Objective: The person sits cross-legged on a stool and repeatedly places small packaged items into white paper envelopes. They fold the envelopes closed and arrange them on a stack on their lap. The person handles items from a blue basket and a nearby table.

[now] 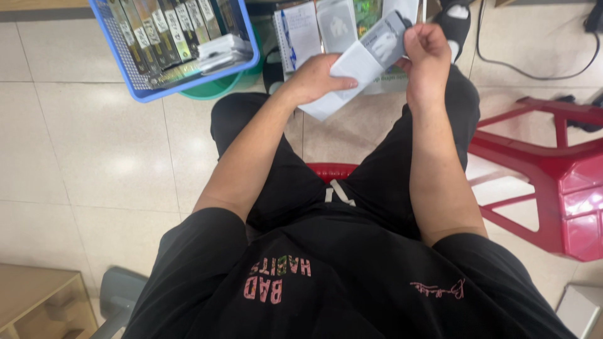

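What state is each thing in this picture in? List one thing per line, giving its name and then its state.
Left hand: shut on the white envelope.
Right hand: pinching the grey packet, partly in the envelope.
Blue basket: filled with upright boxes.
Red stool: tipped on its side.

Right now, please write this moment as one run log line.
left hand: holds white envelope | right hand: holds grey packet | blue basket: beside
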